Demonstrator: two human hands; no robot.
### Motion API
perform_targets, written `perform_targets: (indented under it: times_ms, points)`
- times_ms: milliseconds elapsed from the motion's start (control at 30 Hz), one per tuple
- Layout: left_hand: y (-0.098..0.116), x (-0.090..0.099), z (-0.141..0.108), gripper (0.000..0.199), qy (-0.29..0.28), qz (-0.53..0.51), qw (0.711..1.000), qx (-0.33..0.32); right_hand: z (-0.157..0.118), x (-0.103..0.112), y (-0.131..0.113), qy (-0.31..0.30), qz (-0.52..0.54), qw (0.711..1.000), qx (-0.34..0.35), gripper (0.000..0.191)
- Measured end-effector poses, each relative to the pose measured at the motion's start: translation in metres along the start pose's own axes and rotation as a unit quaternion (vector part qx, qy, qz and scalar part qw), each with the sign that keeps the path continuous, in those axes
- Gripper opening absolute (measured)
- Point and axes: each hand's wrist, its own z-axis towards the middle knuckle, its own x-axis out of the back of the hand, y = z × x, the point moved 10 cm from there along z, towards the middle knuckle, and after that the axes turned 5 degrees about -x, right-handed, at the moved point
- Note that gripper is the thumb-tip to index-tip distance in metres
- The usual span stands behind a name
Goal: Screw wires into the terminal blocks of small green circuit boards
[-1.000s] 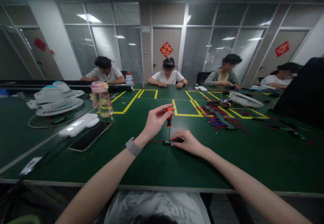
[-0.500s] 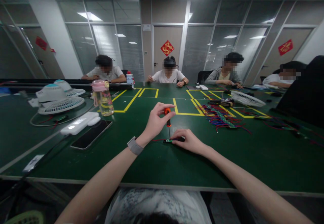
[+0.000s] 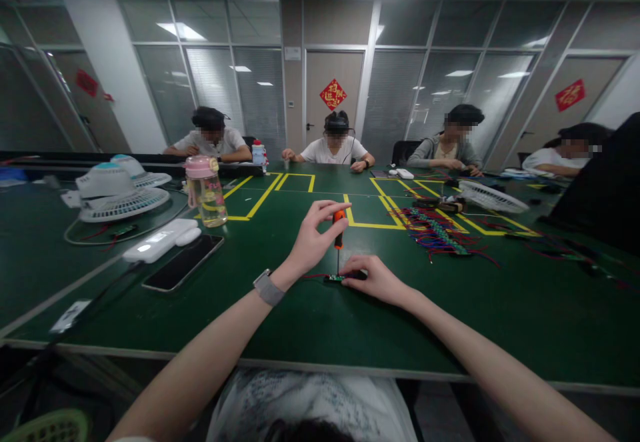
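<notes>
An orange-and-black screwdriver (image 3: 339,230) stands upright, its tip down on a small green circuit board (image 3: 334,278). My left hand (image 3: 319,230) is closed round the handle, a finger stretched over its top end. Low on the table, my right hand (image 3: 371,278) pinches the right end of the board, where a dark part sticks out under the fingers. Red wire (image 3: 316,276) runs off the board to the left. My right fingertips lie close to the screwdriver shaft; the exact contact at the tip is too small to make out.
On the left are a phone (image 3: 184,263), a white power strip (image 3: 161,240), a drink bottle (image 3: 207,192) and fan parts (image 3: 123,195). A row of wired circuit boards (image 3: 440,230) lies to the right, near a fan grille (image 3: 493,197). Several people sit across the table (image 3: 300,335).
The whole view has shifted slightly. My left hand keeps the screwdriver upright, with its fingers a little differently placed at the handle's top. My right hand stays on the circuit board.
</notes>
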Motion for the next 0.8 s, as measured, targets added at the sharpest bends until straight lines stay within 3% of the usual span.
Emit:
perform_targets:
  times_ms: [167, 400, 600, 800]
  points:
    - [-0.008, -0.011, -0.001, 0.034, -0.030, -0.107, 0.992, 0.052, -0.001, 0.000, 0.003, 0.013, 0.001, 1.000, -0.003, 0.013]
    - [0.003, 0.003, -0.001, 0.025, 0.017, 0.047, 0.999, -0.017, 0.000, 0.000, 0.002, 0.020, -0.010, 1.000, -0.011, 0.011]
    - [-0.011, -0.007, -0.002, 0.033, -0.009, -0.088, 0.995, 0.054, 0.000, -0.001, 0.002, 0.019, -0.005, 1.000, -0.008, 0.012]
    - [0.000, 0.006, -0.002, 0.023, 0.027, 0.038, 0.999, -0.001, 0.000, 0.000, 0.002, 0.020, -0.005, 1.000, -0.011, 0.012]
